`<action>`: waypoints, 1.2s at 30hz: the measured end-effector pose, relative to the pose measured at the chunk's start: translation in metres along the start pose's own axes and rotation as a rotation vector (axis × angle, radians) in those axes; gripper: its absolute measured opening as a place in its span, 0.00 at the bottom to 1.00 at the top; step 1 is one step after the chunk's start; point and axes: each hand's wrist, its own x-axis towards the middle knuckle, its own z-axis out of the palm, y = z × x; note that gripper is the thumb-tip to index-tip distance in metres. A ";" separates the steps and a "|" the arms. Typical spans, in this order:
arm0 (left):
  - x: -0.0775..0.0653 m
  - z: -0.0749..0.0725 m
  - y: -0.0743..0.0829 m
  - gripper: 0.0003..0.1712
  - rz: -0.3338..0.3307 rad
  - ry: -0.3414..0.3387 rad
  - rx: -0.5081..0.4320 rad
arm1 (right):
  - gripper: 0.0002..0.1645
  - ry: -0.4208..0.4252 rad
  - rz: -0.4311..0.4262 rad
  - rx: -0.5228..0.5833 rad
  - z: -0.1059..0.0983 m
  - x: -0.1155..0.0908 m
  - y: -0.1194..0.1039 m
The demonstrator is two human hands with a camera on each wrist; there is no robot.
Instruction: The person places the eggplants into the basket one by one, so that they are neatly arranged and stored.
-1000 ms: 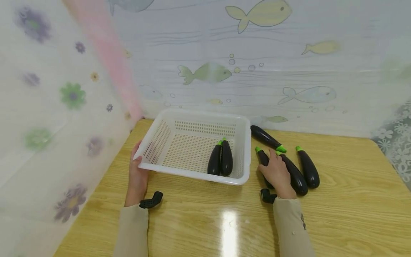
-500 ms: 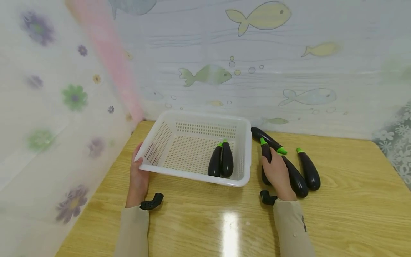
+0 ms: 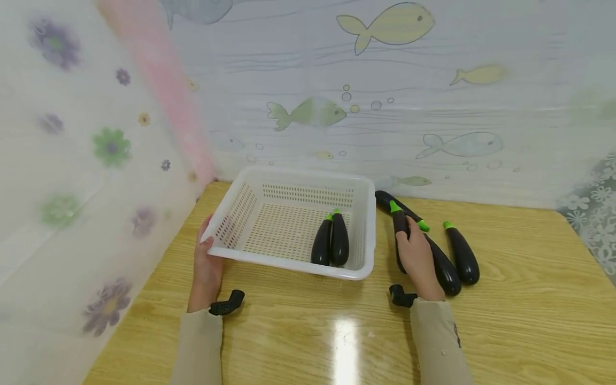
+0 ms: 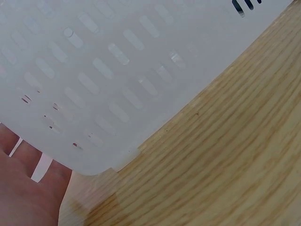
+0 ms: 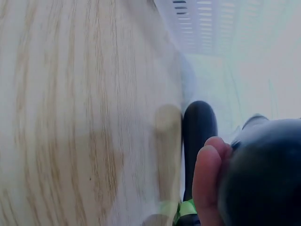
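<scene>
In the head view my left hand (image 3: 208, 270) holds the near left corner of a white plastic basket (image 3: 289, 263), its thumb over the rim. The left wrist view shows fingers (image 4: 28, 162) against the basket's slotted wall. My right hand (image 3: 416, 259) grips a dark purple eggplant (image 3: 399, 218) with its green cap pointing up and away. Close up in the right wrist view, this eggplant (image 5: 263, 174) fills the lower right, with curled fingers (image 5: 208, 174) beside it. Two eggplants (image 3: 322, 241) lie side by side in the basket's right part.
Right of the basket, one eggplant (image 3: 385, 199) lies slanted at the back. Another eggplant (image 3: 446, 272) lies just right of my right hand, and a further eggplant (image 3: 462, 254) beside that. A patterned curtain (image 3: 308, 144) hangs behind the wooden table (image 3: 289, 331).
My right hand has closed round the eggplant beside the basket and raised it slightly, its green cap now higher in the view. The left hand and basket stay in place.
</scene>
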 end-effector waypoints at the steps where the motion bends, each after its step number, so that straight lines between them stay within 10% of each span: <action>1: 0.000 0.000 0.000 0.30 -0.002 0.000 0.003 | 0.36 -0.002 0.001 -0.004 0.000 0.000 0.001; 13: 0.001 0.001 0.001 0.32 -0.004 -0.018 -0.004 | 0.39 -0.002 0.018 0.044 -0.002 -0.001 -0.001; 22: 0.000 0.004 0.002 0.31 0.011 -0.009 -0.014 | 0.39 -0.072 0.055 0.314 -0.002 -0.003 -0.007; 36: 0.001 0.000 -0.001 0.30 0.002 0.010 0.002 | 0.42 -0.007 0.018 0.212 -0.016 -0.011 -0.017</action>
